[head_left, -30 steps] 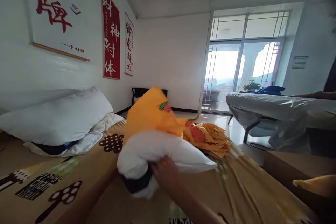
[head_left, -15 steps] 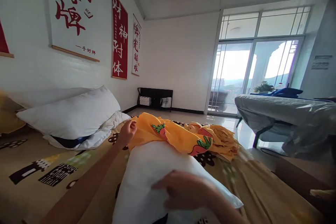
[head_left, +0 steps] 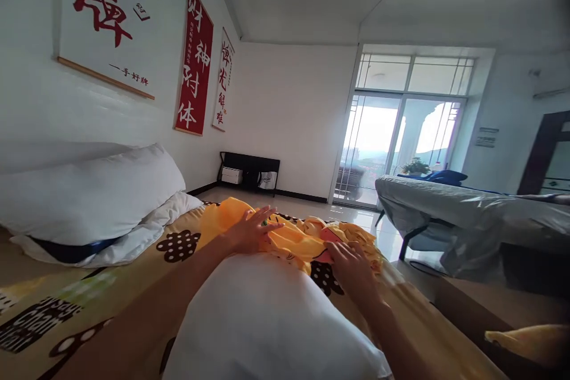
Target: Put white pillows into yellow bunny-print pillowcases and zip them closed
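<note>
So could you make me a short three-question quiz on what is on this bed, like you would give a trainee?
1. True or false: both hands rest on the yellow pillowcase.
2. What lies nearest the camera, between the two forearms? A) a white pillow B) a folded towel C) a book
3. Fill in: the stacked white pillows lie against the wall on the person's ____ side.

Key:
1. True. The left hand lies flat on it with fingers spread, and the right hand presses its edge.
2. A, the white pillow.
3. Left, on the patterned bedsheet.
</note>
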Motion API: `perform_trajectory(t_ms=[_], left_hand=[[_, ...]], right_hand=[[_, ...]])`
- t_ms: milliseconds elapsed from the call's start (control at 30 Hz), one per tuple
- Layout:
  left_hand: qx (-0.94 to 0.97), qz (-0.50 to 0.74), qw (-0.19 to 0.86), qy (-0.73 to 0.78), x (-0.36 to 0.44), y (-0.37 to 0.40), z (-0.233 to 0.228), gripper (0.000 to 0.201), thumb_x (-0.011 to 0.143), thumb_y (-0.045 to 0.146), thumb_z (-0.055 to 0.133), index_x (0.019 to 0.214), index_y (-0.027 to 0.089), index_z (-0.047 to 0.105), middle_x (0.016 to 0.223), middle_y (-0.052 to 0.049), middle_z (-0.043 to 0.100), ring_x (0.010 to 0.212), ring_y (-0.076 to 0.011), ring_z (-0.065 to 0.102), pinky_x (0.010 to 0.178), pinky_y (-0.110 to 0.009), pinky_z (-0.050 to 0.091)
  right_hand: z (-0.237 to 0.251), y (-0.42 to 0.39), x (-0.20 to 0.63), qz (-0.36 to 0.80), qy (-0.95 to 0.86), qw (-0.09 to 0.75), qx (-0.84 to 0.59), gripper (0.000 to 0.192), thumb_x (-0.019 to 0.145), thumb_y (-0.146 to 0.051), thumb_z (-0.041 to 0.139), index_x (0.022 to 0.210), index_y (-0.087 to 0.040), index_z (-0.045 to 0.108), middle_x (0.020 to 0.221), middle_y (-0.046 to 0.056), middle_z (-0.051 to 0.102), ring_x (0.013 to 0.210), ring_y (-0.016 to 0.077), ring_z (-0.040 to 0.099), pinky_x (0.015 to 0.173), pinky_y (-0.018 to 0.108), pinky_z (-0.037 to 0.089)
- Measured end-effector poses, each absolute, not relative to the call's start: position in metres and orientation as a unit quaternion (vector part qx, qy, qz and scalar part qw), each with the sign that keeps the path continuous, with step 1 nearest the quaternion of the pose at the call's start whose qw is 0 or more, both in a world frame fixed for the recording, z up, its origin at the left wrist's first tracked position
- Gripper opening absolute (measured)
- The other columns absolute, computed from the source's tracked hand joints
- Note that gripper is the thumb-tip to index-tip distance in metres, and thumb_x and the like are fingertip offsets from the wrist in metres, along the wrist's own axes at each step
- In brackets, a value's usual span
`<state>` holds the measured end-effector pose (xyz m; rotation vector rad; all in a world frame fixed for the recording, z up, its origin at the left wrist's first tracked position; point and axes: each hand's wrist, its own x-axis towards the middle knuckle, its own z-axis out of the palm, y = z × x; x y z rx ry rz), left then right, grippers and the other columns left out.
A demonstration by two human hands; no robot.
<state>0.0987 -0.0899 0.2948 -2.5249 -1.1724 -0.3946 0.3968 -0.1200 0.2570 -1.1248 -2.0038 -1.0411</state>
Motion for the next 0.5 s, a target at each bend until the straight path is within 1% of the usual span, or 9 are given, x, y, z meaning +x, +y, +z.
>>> perform_trajectory(t_ms=[67,133,200,233,333,367,433,467,500], left_hand=[[-0.891,-0.134,0.169,-0.399,0.103,-0.090,0.302,0.041,0.073,0.016,0.057,0.112,0.025,0.063,0.157,-0.009,0.022,0.143,-0.0317,0.021,0.107,-0.063,0.023],[-0.886,-0.161,0.174,-0.398,0.097,-0.088,0.313,0.028,0.070,0.015,0.057,0.096,0.022,0.067,0.150,-0.007,0.039,0.140,-0.0297,0.029,0.108,-0.057,0.026],[-0.877,-0.191,0.179,-0.403,0.084,-0.085,0.324,0.028,0.070,0.013,0.054,0.094,0.021,0.067,0.140,-0.008,0.052,0.137,-0.0270,0.035,0.107,-0.052,0.026],[-0.872,-0.197,0.186,-0.407,0.075,-0.085,0.330,0.027,0.071,0.011,0.052,0.092,0.021,0.067,0.137,-0.008,0.055,0.135,-0.0260,0.037,0.106,-0.051,0.026],[-0.856,-0.186,0.215,-0.433,0.046,-0.097,0.348,0.017,0.074,0.013,0.048,0.072,0.018,0.064,0.132,-0.010,0.059,0.132,-0.0263,0.041,0.104,-0.048,0.023],[-0.850,-0.181,0.222,-0.442,0.038,-0.105,0.354,0.018,0.076,0.015,0.047,0.067,0.018,0.062,0.128,-0.010,0.061,0.129,-0.0260,0.043,0.103,-0.047,0.024],[-0.842,-0.162,0.232,-0.459,0.022,-0.131,0.360,0.022,0.078,0.017,0.044,0.064,0.018,0.060,0.109,-0.008,0.069,0.109,-0.0228,0.055,0.097,-0.041,0.029],[-0.835,-0.154,0.241,-0.470,0.017,-0.148,0.360,0.024,0.079,0.017,0.041,0.064,0.018,0.059,0.094,-0.007,0.071,0.094,-0.0206,0.058,0.090,-0.038,0.033],[-0.829,-0.143,0.249,-0.480,0.012,-0.165,0.355,0.025,0.079,0.017,0.040,0.063,0.018,0.059,0.079,-0.005,0.068,0.079,-0.0187,0.056,0.083,-0.034,0.035]], right_hand=[[0.268,-0.129,0.403,-0.410,-0.724,0.392,-0.392,0.041,0.072,0.000,0.040,0.097,-0.017,0.067,0.089,0.005,0.074,0.077,0.0186,0.066,0.078,0.032,0.046],[0.276,-0.138,0.411,-0.411,-0.704,0.445,-0.370,0.042,0.072,-0.003,0.039,0.101,-0.018,0.066,0.089,0.004,0.074,0.076,0.0181,0.067,0.073,0.029,0.048],[0.279,-0.145,0.418,-0.401,-0.698,0.467,-0.366,0.041,0.074,-0.006,0.040,0.102,-0.018,0.067,0.086,0.004,0.074,0.073,0.0173,0.068,0.070,0.027,0.049],[0.279,-0.147,0.421,-0.392,-0.699,0.472,-0.368,0.039,0.075,-0.008,0.041,0.101,-0.019,0.068,0.085,0.003,0.075,0.072,0.0168,0.068,0.069,0.026,0.049],[0.280,-0.148,0.431,-0.326,-0.718,0.471,-0.395,0.030,0.083,-0.020,0.044,0.092,-0.022,0.072,0.081,0.003,0.075,0.067,0.0165,0.068,0.064,0.025,0.050],[0.280,-0.147,0.434,-0.289,-0.732,0.461,-0.410,0.028,0.084,-0.025,0.045,0.087,-0.023,0.073,0.079,0.002,0.075,0.064,0.0165,0.068,0.061,0.025,0.049],[0.282,-0.148,0.443,-0.199,-0.760,0.430,-0.445,0.028,0.084,-0.034,0.047,0.079,-0.024,0.073,0.069,0.001,0.073,0.055,0.0162,0.065,0.053,0.024,0.047],[0.282,-0.150,0.448,-0.155,-0.768,0.415,-0.463,0.028,0.082,-0.037,0.050,0.077,-0.024,0.074,0.065,0.001,0.071,0.051,0.0159,0.062,0.051,0.024,0.046],[0.282,-0.154,0.453,-0.118,-0.769,0.407,-0.479,0.027,0.079,-0.040,0.052,0.075,-0.024,0.074,0.061,0.000,0.070,0.049,0.0158,0.060,0.049,0.024,0.045]])
